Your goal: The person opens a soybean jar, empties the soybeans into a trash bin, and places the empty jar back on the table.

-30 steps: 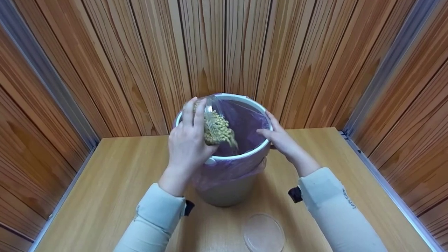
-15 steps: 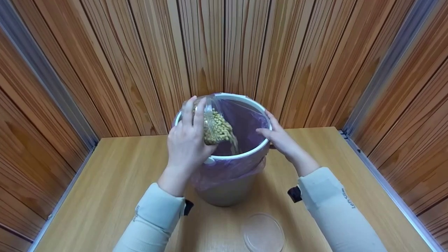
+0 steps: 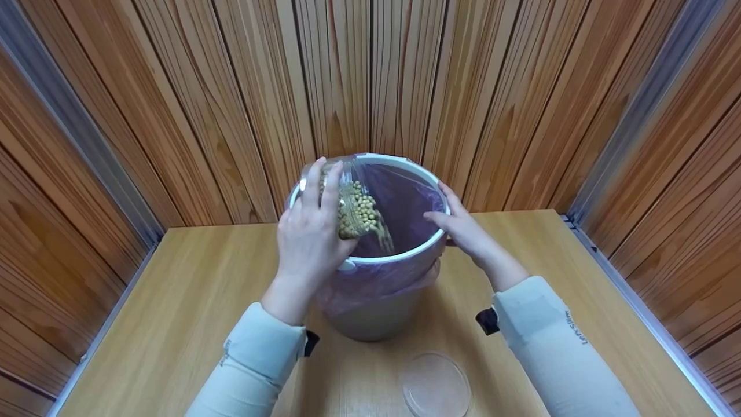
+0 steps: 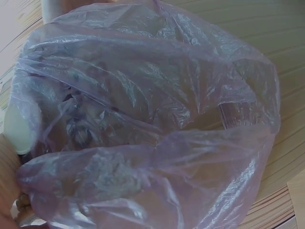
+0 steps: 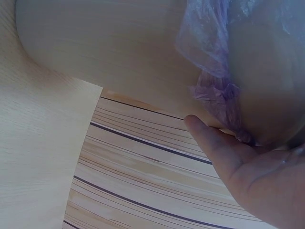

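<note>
In the head view my left hand (image 3: 310, 231) grips a clear plastic jar (image 3: 347, 174) of dried yellow-green beans (image 3: 365, 209), tilted over the trash bin. Beans stream from its mouth into the bin. The light-rimmed trash bin (image 3: 373, 325) stands upright, lined with a purple bag (image 3: 376, 286) folded over the rim. My right hand (image 3: 468, 233) holds the bin's right rim, thumb on the inside. The right wrist view shows a finger of that hand (image 5: 257, 176) along the bin's side. Purple liner fills most of the left wrist view, and the bin's bottom inside is hidden.
A clear round lid (image 3: 437, 385) lies on the wooden table (image 3: 197, 289) in front of the bin. Wood-panelled walls (image 3: 399, 75) stand close behind and on both sides, with metal strips at the corners.
Beans keep pouring from the tilted jar, and the stream shifts slightly in shape. Both hands and the bin stay nearly where they were.
</note>
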Tool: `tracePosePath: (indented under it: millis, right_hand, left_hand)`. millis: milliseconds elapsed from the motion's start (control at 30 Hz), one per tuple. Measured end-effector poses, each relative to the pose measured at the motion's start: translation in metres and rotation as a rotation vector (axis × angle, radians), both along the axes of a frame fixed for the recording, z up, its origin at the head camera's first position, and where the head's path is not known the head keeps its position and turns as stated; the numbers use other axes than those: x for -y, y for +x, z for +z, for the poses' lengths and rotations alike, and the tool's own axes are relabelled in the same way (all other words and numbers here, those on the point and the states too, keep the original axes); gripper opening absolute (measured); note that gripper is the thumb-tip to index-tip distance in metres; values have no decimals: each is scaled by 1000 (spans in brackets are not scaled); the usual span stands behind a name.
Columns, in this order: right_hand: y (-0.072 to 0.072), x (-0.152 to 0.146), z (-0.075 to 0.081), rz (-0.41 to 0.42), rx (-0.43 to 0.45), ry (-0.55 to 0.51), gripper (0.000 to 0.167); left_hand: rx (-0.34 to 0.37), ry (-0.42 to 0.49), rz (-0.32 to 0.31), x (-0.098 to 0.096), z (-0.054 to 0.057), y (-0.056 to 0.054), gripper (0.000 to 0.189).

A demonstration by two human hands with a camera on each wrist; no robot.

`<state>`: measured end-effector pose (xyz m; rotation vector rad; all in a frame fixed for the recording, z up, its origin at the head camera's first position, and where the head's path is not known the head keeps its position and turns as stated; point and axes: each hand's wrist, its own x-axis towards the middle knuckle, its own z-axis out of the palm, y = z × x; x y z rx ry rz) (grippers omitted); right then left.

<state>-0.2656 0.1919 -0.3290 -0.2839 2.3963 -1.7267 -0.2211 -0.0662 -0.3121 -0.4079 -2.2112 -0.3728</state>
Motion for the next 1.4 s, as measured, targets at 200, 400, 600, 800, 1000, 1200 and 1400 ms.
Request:
tracePosePath:
  millis: [200, 400, 600, 800, 1000, 1200, 1400]
  right_hand:
    - [0, 1, 0, -1, 1, -9, 84]
    - [0, 1, 0, -7, 8, 0, 84]
    - [0, 1, 0, -9, 6, 1, 84]
    - [0, 0, 0, -6, 5, 0, 84]
    - [-1, 0, -1, -4, 1, -4, 84]
    - [-2, 1, -1, -3, -3, -12, 84]
    - [-2, 0, 0, -1, 9, 0, 84]
  left_hand:
    - [-20, -1, 1, 0, 0, -1, 107]
    - [-32, -16, 8, 0, 0, 0, 105]
    - [-38, -27, 16, -1, 1, 1, 105]
    - [-41, -24, 7, -2, 1, 1, 104]
    - [-60, -39, 11, -2, 0, 2, 102]
    - [-109, -63, 24, -1, -1, 1, 99]
    - [-148, -81, 25, 0, -1, 0, 97]
